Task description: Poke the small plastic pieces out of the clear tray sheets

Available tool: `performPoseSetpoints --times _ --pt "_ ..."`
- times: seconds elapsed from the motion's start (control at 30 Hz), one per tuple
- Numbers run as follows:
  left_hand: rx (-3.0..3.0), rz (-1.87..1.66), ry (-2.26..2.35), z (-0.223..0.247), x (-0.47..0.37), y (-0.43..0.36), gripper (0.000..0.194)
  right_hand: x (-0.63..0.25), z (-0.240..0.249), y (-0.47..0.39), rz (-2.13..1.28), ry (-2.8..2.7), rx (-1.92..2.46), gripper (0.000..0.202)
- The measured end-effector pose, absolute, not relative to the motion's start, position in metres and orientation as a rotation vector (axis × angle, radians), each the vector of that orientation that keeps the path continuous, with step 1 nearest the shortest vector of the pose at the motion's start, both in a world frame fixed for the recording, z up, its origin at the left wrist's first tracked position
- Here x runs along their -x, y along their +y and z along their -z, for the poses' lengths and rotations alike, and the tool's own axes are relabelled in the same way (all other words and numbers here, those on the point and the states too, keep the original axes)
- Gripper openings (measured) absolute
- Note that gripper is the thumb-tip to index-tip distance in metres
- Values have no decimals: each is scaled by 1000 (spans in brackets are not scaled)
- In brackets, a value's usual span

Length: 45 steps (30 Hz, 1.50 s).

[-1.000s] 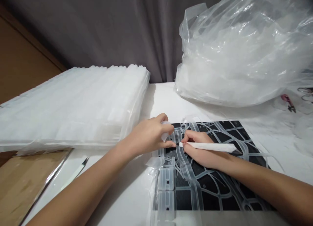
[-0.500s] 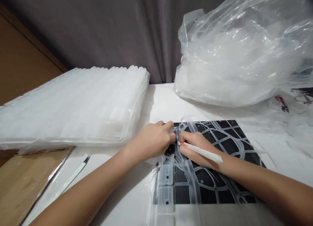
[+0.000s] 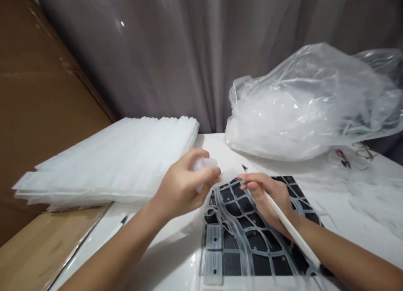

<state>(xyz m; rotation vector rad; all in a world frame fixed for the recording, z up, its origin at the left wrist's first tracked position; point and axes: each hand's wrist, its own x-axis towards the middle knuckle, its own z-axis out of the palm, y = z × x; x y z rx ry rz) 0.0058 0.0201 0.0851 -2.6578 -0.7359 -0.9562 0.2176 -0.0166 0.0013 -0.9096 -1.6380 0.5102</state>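
My left hand [image 3: 189,184] is curled around a small bunch of translucent plastic [image 3: 201,167], raised over the table left of the black sheet. In my right hand [image 3: 270,194] is a long white pen-like tool [image 3: 292,230] with a dark pointed tip, which points up and away. Under my right hand lies a translucent moulded plastic web [image 3: 241,236] on the black sheet [image 3: 233,263]. Two small rectangular translucent pieces [image 3: 214,268] form the web's left edge. Between my hands, a hazy bit of clear plastic shows; its outline is blurred.
A broad stack of white translucent pieces [image 3: 116,156] stands at the left, by brown cardboard [image 3: 40,245]. A large clear bag [image 3: 292,119] fills the back right. Red-handled cutters [image 3: 342,158] lie beside it. Another dark-tipped tool [image 3: 124,219] lies near my left forearm.
The view has tilted up. My hands have moved apart; the left now shows plastic in its fingers. The white tool has swung so that its dark tip points forward.
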Motion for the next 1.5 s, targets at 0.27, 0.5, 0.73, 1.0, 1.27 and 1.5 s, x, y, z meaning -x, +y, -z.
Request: performPoseSetpoints --times 0.27,0.5,0.73,1.0,1.27,1.5 --pt "2615 1191 -549 -88 -19 -7 10 -210 -24 -47 -592 -1597 815 27" --pt "2586 1256 -489 -87 -19 -15 5 -207 -25 -53 -607 -1592 696 24" --pt "2562 1300 -489 -90 -20 -23 15 -206 -23 -57 -439 -1599 629 20" --pt "3001 1274 -773 -93 -22 -19 25 -205 -33 -57 -701 -1457 515 33" --pt "3187 1264 -1056 -92 -24 -11 31 -231 -37 -50 -765 -1774 815 43" --pt "2864 1053 -1034 -73 -23 -12 40 -212 -42 -54 -1098 -1408 849 23"
